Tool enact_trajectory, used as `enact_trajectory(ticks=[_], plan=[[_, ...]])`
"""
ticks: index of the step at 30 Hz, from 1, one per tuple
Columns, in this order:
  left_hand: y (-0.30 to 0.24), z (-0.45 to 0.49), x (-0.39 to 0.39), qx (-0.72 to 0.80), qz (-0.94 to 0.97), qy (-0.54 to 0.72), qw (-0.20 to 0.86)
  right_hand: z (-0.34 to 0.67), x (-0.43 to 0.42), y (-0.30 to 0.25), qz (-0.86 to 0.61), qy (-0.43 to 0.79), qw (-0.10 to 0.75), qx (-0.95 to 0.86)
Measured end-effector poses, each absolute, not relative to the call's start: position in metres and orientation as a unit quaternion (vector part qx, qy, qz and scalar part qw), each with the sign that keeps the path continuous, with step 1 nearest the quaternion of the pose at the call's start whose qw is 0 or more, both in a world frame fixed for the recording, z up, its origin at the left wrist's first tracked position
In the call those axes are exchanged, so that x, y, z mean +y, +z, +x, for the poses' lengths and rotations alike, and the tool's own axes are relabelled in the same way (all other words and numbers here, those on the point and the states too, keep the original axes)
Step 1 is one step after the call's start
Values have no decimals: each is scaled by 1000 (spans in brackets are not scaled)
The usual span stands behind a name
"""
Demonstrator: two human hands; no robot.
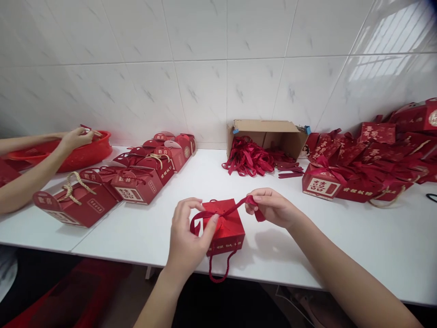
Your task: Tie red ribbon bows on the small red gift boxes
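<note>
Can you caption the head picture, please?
Right hand holds a crimson fabric ribbon over a red cardboard box, left hand alongside.

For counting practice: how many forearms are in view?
4: the wearer's left forearm, lower centre, and right forearm, lower right; a co-worker's nearer forearm and farther forearm, left, by the red basin.

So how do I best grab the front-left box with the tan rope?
Probably by the tan rope handle, from above: it arches up over the box, while other red boxes crowd its far side.
</note>
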State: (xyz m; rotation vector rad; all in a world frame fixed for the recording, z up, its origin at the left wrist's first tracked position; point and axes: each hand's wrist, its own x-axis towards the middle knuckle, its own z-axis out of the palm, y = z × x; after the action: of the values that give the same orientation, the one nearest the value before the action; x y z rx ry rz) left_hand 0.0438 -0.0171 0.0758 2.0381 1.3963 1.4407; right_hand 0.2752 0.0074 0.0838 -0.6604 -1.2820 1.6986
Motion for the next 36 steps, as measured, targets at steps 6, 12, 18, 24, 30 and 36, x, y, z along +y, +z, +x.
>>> enact_trajectory(ticks=[6, 12, 18, 24, 30, 36], plan=[[95, 75, -15, 474, 791, 385, 23, 263, 3, 92, -263, 673, 455, -520], [94, 71, -5, 499, 751, 431, -31, 262, 3, 86, -320, 624, 455, -549], [94, 71, -5, 492, 736, 463, -31, 240, 2, 81, -381, 522, 435, -627], [98, 64, -9, 477, 738, 477, 22, 221, -2, 85, -409, 469, 434, -652], [83, 35, -4, 479, 698, 485, 217, 218, -3, 78, -381, 397, 475, -687], [54, 28, 8, 543, 640, 447, 309, 216, -5, 74, -361, 446, 439, -692]])
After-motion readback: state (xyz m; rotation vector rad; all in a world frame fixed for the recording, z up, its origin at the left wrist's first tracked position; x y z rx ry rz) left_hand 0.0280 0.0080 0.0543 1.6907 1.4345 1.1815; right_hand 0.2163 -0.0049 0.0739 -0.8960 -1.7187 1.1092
